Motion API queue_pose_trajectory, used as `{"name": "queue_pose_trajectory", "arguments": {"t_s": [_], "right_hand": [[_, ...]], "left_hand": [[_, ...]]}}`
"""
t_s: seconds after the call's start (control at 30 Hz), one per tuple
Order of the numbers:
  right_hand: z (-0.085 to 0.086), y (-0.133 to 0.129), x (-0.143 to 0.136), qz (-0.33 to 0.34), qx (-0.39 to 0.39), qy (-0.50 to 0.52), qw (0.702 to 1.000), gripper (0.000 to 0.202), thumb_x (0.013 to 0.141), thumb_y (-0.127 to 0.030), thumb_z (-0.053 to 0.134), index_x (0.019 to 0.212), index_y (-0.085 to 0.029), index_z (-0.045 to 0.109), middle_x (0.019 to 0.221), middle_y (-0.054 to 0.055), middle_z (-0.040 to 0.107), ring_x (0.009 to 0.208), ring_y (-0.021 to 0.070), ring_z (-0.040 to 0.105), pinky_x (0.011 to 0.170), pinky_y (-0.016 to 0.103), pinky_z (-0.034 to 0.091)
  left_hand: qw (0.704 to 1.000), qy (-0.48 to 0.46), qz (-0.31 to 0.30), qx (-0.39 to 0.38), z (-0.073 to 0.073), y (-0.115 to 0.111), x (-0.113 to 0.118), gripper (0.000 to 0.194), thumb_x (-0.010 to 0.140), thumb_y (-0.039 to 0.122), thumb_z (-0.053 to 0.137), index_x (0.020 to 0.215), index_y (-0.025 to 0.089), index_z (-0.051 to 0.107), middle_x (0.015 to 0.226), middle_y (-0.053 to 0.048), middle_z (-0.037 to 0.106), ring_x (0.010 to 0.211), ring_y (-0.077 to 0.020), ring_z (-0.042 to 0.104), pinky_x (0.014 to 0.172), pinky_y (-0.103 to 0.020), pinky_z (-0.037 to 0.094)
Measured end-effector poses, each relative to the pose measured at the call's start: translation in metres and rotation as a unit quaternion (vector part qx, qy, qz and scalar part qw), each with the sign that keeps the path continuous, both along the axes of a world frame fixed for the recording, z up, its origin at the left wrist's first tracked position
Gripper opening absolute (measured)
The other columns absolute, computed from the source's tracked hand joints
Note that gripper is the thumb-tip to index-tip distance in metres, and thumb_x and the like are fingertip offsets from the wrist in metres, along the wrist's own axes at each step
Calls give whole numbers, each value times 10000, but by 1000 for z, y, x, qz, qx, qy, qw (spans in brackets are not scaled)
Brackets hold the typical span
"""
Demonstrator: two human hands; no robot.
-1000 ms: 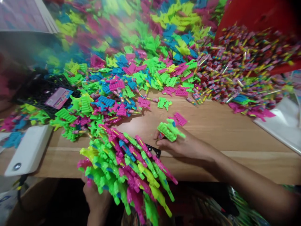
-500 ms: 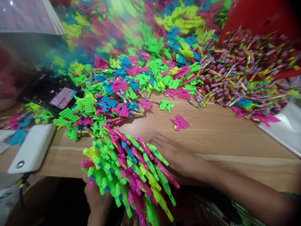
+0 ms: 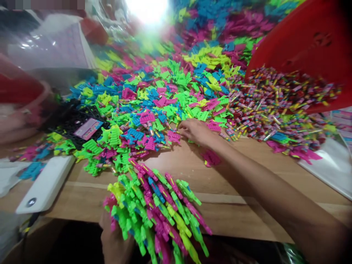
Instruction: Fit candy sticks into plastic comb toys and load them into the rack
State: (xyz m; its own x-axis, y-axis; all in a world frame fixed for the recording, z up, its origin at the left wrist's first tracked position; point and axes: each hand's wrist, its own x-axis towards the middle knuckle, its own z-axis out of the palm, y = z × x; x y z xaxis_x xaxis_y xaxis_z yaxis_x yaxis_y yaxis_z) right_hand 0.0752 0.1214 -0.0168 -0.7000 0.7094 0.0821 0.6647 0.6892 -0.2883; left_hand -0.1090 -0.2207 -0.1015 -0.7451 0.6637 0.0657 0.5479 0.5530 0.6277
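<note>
My left hand (image 3: 114, 234) is closed round the near side of a thick bundle of flat plastic toys (image 3: 162, 209) in green, pink, yellow and blue, held at the table's front edge. Its fingertips are hidden behind the bundle. Over the table, my right hand (image 3: 196, 132) reaches to the near edge of the pile with its fingers curled down. What lies between those fingers is hidden; a little green shows under the palm. Left of the fingertips is a pink toy (image 3: 173, 136). Another pink toy (image 3: 211, 157) lies partly behind the right forearm.
Loose toys (image 3: 165, 88) heap across the back of the table. Small candy-like tubes (image 3: 261, 102) spill from a tipped red basin (image 3: 297, 47) at right. A black crate (image 3: 74, 124) with a label and a white device (image 3: 46, 185) with a cable are at left.
My right hand has left the side of the bundle and moved forward to the pile's edge, covering where a loose green toy lay. The bundle stays in my left hand. The camera view has tilted up.
</note>
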Motion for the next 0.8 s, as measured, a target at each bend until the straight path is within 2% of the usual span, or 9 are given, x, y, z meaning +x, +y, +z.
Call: {"name": "queue_pose_trajectory", "arguments": {"t_s": [0.1,0.23,0.33,0.43,0.5,0.57,0.63,0.73,0.8], "right_hand": [[-2,-9,0,-22,-19,-57,998,308,944,-259,647,1240,-173,669,1016,111,757,934,256,674,727,297,426],[5,-26,24,-49,-76,-26,996,292,975,-344,608,1206,-170,649,883,83,748,786,227,655,633,280,385],[7,-32,46,38,-75,8,996,204,976,-281,591,1119,-183,699,932,79,723,839,217,635,681,285,408],[0,-35,59,162,-28,25,986,254,963,-158,552,1133,-215,731,1174,106,666,1039,246,592,850,345,438],[-8,-37,62,192,-3,25,981,291,974,-129,511,1142,-213,733,1280,136,620,1120,277,547,923,406,426],[-14,-40,63,189,1,28,982,261,987,-139,497,1086,-189,733,1272,159,614,1126,292,527,934,431,419],[-15,-45,66,176,-21,52,983,203,978,-139,518,1020,-174,714,1155,143,638,1065,271,541,899,400,425],[-11,-62,74,135,-94,116,980,121,953,-121,550,980,-174,655,989,75,641,931,207,562,825,324,426],[-8,-79,80,88,-160,156,971,62,945,-151,586,983,-176,627,906,31,626,826,167,549,751,282,414]], "left_hand": [[1000,-17,25,-5,0,0,0,194,821,382,497,853,229,613,985,-120,677,1047,-343,636,901,-460,538],[999,-20,40,-18,3,1,3,195,816,376,491,859,227,610,1033,-127,682,1016,-341,636,863,-454,534],[999,-15,42,-15,6,1,5,169,788,366,514,854,234,596,982,-106,676,955,-316,640,822,-412,525],[998,-18,51,-30,10,1,6,144,772,363,519,828,238,564,830,-72,637,807,-285,615,698,-363,480],[997,-21,57,-39,14,2,7,130,769,371,514,785,243,530,741,-50,593,740,-269,584,650,-345,443],[997,-24,55,-38,19,5,9,138,761,383,511,740,248,493,698,-41,566,705,-259,563,632,-338,424],[998,-26,51,-31,24,8,12,153,747,392,513,714,250,468,692,-39,565,700,-253,563,643,-341,428],[997,-34,63,-20,26,11,14,162,732,386,517,689,248,444,720,-39,583,722,-243,580,671,-342,443],[996,-44,81,-17,22,9,10,184,729,383,515,657,247,413,706,-33,581,708,-230,574,656,-334,439]]}}
